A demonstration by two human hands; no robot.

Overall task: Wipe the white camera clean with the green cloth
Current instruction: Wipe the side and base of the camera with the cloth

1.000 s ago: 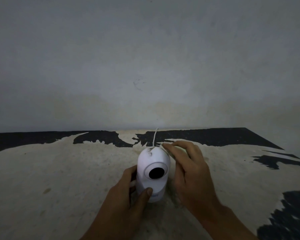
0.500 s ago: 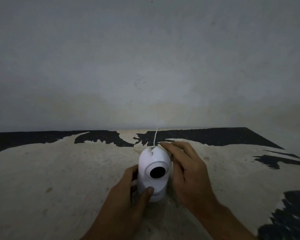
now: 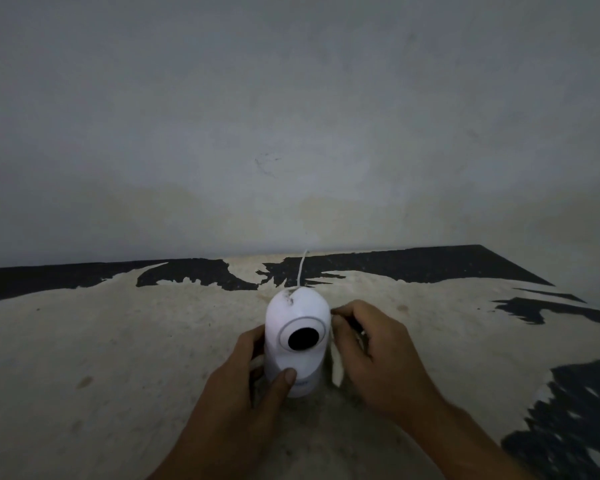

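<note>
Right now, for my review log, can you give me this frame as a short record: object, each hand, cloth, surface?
object: white plastic dome-shaped camera, upright, dark lens facing the viewer, thin white cable running back to the wall
left hand: grip on camera's lower body, thumb on front
right hand: beside camera's right side, fingers curled; contact unclear
green cloth: not visible
surface: worn beige tabletop with black patches

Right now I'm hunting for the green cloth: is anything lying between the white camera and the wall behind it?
No cloth. In the head view only the thin white cable runs from the white camera across the worn tabletop toward the wall.
</note>
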